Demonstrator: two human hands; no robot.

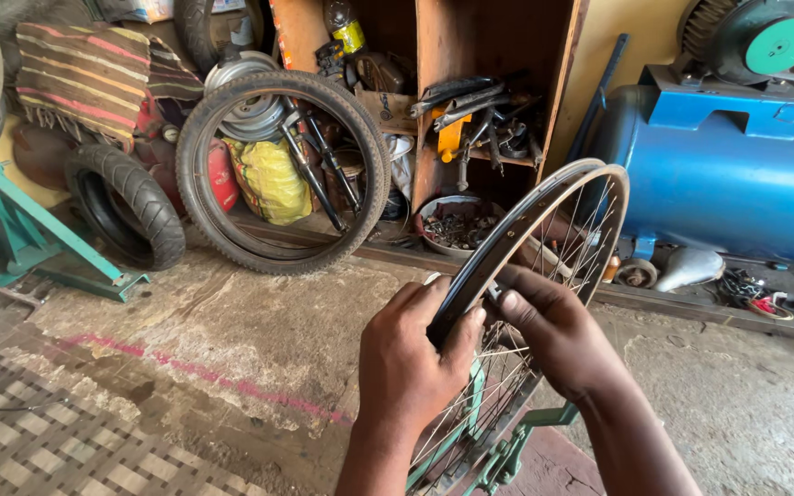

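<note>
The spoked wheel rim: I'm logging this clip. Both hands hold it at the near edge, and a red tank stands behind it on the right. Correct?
Not quite. The head view shows the tank is blue, not red. The rest holds: left hand and right hand hold the spoked wheel rim at its near edge.

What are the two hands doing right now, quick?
Left hand: closed around the dark metal rim of the spoked bicycle wheel.
Right hand: fingers pinched at the same rim's inner side; whether they grip something small cannot be told.
</note>
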